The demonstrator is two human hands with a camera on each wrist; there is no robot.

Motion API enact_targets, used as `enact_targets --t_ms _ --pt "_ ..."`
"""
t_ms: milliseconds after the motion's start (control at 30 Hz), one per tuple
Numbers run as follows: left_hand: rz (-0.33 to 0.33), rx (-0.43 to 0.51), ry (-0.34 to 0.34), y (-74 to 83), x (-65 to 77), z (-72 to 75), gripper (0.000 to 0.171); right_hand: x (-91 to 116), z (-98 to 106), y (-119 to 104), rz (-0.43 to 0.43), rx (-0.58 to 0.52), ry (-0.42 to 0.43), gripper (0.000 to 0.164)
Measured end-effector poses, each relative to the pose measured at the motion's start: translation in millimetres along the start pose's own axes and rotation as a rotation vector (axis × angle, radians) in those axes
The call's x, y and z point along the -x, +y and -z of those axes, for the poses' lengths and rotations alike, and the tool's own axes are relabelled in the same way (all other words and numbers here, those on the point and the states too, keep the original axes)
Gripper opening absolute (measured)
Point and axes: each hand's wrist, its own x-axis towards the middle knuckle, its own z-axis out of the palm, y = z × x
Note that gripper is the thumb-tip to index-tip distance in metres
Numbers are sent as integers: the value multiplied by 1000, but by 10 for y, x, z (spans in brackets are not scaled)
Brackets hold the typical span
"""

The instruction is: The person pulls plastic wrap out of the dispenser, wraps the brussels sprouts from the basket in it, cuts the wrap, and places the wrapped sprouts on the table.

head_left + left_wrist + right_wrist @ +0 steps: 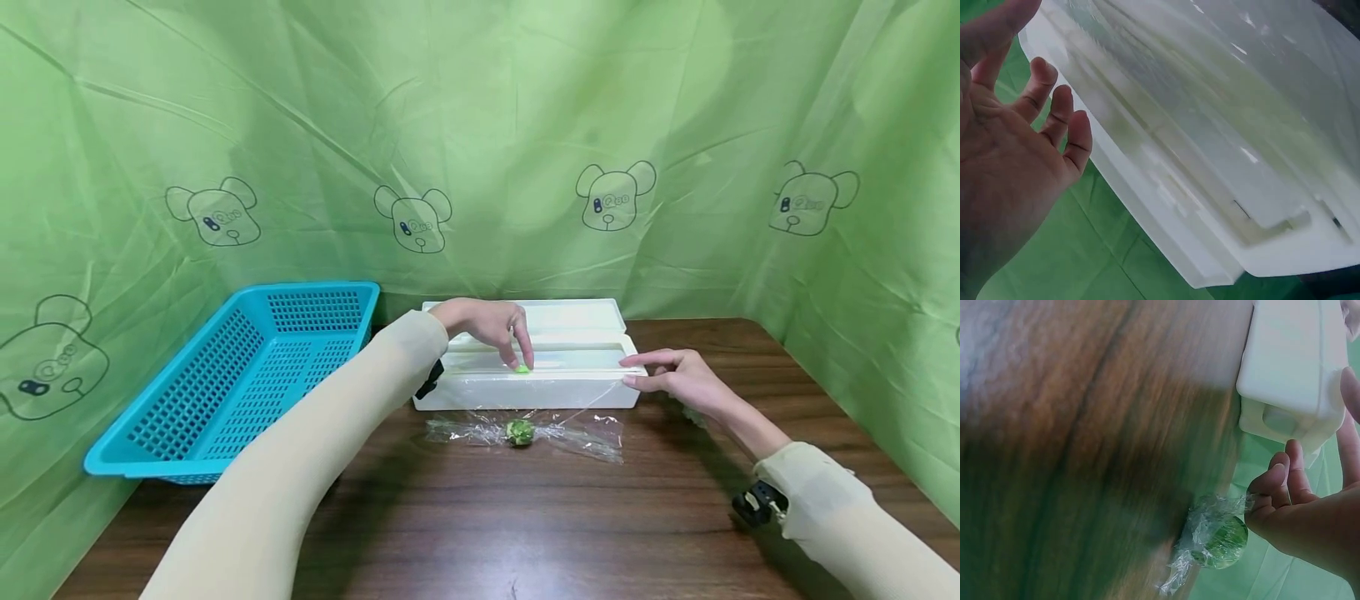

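A white plastic-wrap dispenser (525, 393) stands on the table with its lid (573, 317) raised at the back. My left hand (491, 323) reaches over it, thumb and forefinger pinching a small bright green slider (522, 369) on the front rail. My right hand (686, 382) holds the dispenser's right end, forefinger above and thumb in front. Clear film (1235, 81) covers the dispenser's top in the left wrist view. A green vegetable (519, 432), perhaps broccoli, lies in front in clear film with spread ends. Another film-wrapped green vegetable (1225, 544) lies beside my right hand.
A blue plastic basket (247, 462) with perforated walls stands at the left. The brown wooden table (510, 517) runs up to a green printed curtain (517, 150), which encloses the back and sides.
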Motion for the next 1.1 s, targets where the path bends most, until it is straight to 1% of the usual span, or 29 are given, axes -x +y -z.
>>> enact_targets --t_ms 133,333,533,700,833,967,1100 --pt "3 34 -22 -62 67 28 22 -6 -1 4 6 -10 -2 54" --pt "48 21 -48 -143 207 74 22 -8 5 9 10 -1 -10 55" --pt "66 20 -54 -220 323 87 22 -16 0 34 5 -2 -14 55" --pt "111 14 -59 -257 414 105 21 -11 6 59 12 -27 -23 53" --pt "139 41 -61 -287 493 111 21 -5 17 61 19 -23 -26 52" --pt "146 70 -52 -323 555 108 22 -15 19 58 13 -13 -25 53" --pt "154 76 -47 -351 596 105 21 -29 13 70 13 -14 -27 53"
